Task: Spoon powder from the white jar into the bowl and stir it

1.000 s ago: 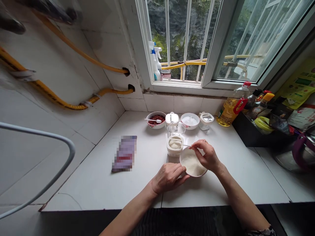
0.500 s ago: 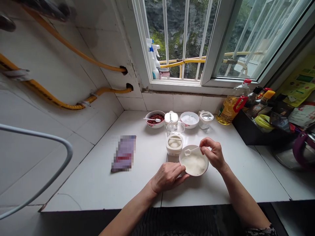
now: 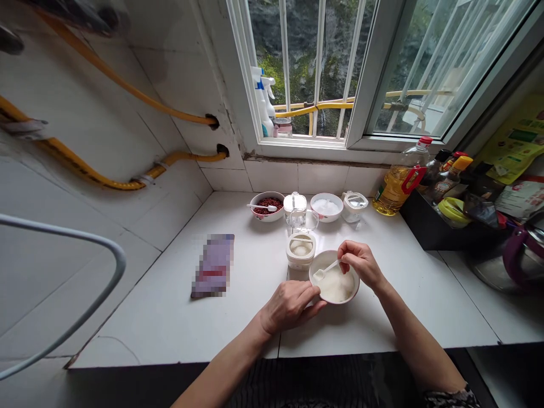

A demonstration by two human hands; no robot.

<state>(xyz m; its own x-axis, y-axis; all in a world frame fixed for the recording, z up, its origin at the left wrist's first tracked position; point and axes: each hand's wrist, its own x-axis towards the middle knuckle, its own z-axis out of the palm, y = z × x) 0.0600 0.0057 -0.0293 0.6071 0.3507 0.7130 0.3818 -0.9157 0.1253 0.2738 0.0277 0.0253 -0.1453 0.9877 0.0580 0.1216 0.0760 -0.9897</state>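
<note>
My right hand (image 3: 360, 263) pinches the handle of a small white spoon (image 3: 326, 272) over a white bowl (image 3: 354, 292). The spoon's head is low inside the bowl, at its left part. A pale, grainy white substance (image 3: 339, 287) fills much of the bowl. With thumb and fingers, my left hand (image 3: 293, 306) grips the bowl's lower left rim. Just behind the bowl stands a small seasoning jar (image 3: 301, 258), its clear lid (image 3: 303, 219) raised and white contents inside.
Along the back are a bowl of dark red pieces (image 3: 268, 200) with a spoon, a second jar (image 3: 294, 203), a bowl of white crystals (image 3: 326, 205) and a third jar (image 3: 355, 205). An oil bottle (image 3: 391, 190) and black box (image 3: 433, 238) stand right. A purple packet (image 3: 213, 265) lies left.
My right hand has moved slightly left and down, bringing the spoon's head lower and further left in the bowl. My left hand keeps its hold on the rim.
</note>
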